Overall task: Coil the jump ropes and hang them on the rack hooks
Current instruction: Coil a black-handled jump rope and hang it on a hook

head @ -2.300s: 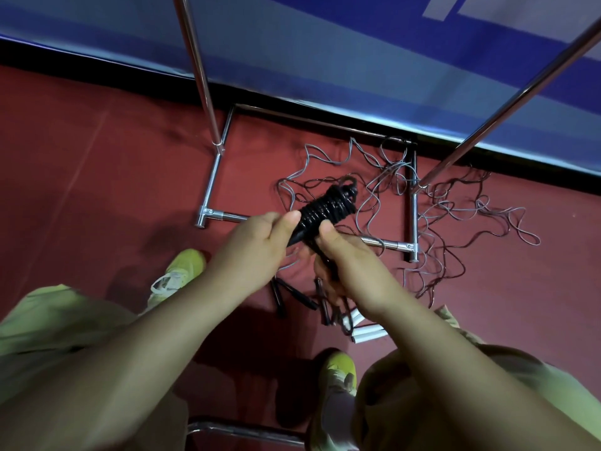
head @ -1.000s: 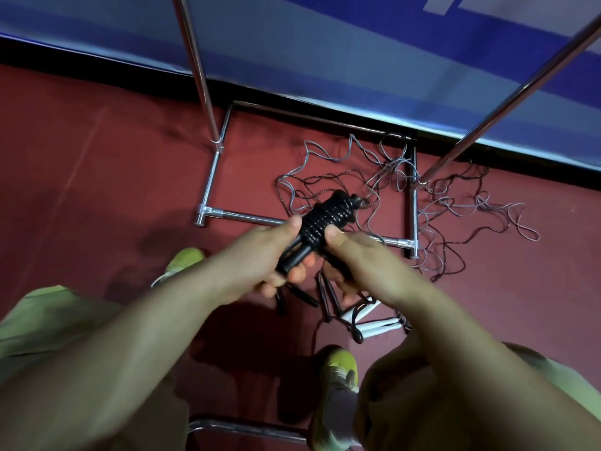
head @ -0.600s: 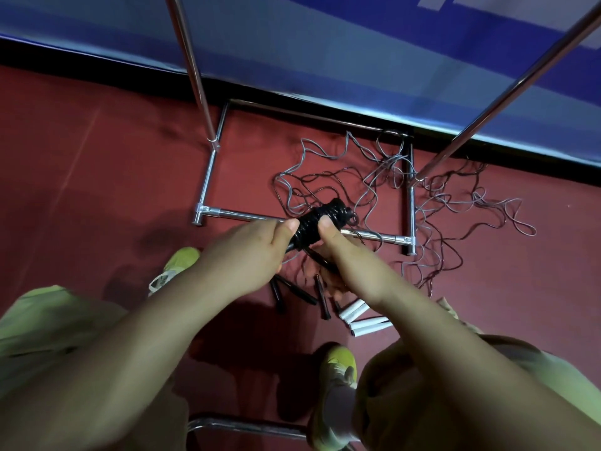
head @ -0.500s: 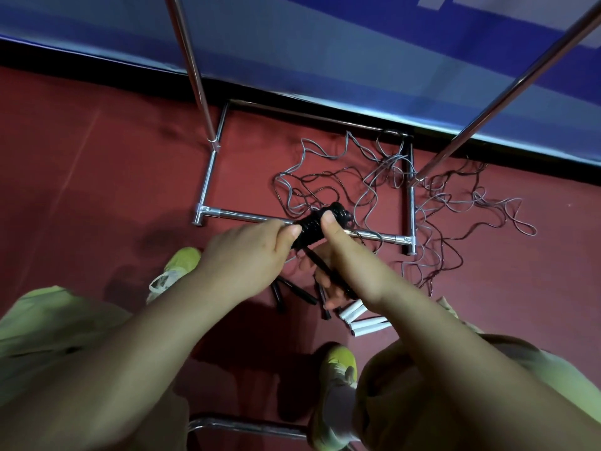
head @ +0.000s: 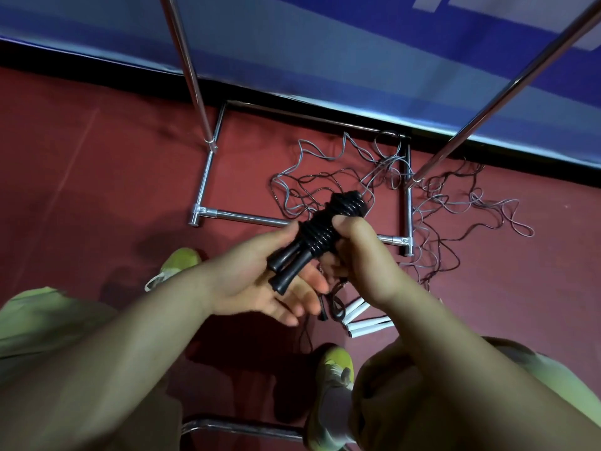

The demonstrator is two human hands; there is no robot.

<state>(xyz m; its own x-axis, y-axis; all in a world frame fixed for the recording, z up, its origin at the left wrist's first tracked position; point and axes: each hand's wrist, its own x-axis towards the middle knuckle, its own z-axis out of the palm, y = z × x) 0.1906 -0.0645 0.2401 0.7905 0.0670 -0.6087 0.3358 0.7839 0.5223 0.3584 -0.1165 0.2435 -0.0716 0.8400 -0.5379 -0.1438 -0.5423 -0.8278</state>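
Note:
A black jump rope [head: 325, 232] is wound in tight coils around its own two handles, whose ends stick out at the lower left. My right hand [head: 361, 255] grips the bundle, thumb pressed on top of the coils. My left hand [head: 260, 284] lies palm up under the handle ends with its fingers spread, the thumb touching the coils. Below on the red floor sprawls a tangle of loose grey and dark ropes [head: 432, 203]. The chrome rack [head: 208, 187] stands over them; no hooks are in view.
White rope handles [head: 361, 317] and dark handles lie on the floor between my yellow-green shoes [head: 335, 372]. The rack's two uprights [head: 185, 60] rise toward me. A blue padded wall [head: 325, 43] runs behind. A chrome bar [head: 240, 428] crosses near my feet.
My left hand has let go of its grip and opened flat under the handle ends. The bundle now shows more fully, held by my right hand.

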